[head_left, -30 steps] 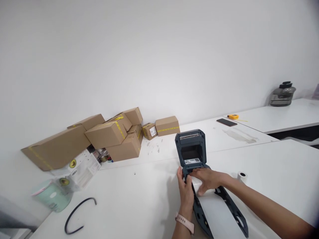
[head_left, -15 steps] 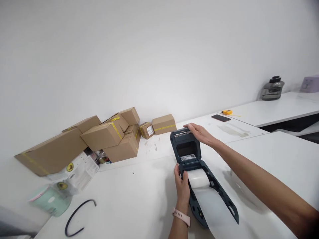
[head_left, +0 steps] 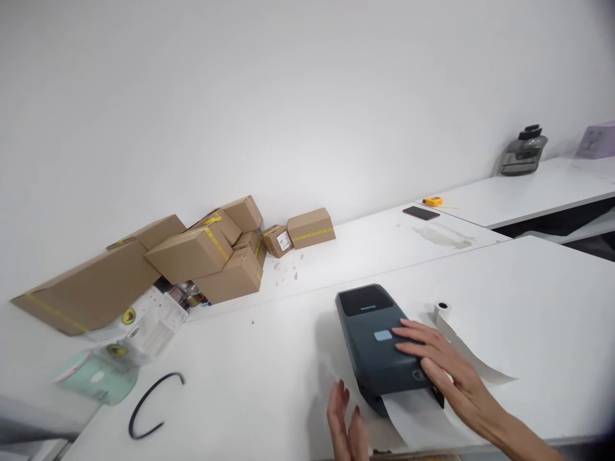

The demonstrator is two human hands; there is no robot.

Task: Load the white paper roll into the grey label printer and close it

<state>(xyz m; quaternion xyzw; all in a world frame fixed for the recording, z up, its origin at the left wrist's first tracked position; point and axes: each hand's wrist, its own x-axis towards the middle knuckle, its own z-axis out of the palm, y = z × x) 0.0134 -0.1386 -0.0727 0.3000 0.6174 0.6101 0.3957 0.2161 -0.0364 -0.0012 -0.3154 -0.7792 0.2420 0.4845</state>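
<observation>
On the white bench [head_left: 269,358], the label printer [head_left: 372,339] lies under the right hand [head_left: 439,368], which is spread flat on its lid. The left hand [head_left: 344,429] hovers open and empty beside its front corner. Its lid, raised half a second ago, is down, with paper [head_left: 418,419] trailing out. Cardboard boxes [head_left: 192,256] line the wall.

Dark grey label printer [head_left: 379,346]: boxy, rounded corners, lid closed down flat. Carries a darker window panel at the far end of the lid and a small pale blue patch near mid-lid. Sits level on the white surface [head_left: 269,358], close to the near edge and right of its middle, long axis turned slightly askew. Feeds a wide white paper strip [head_left: 418,419] out of the near end, lying flat toward the near edge.
</observation>
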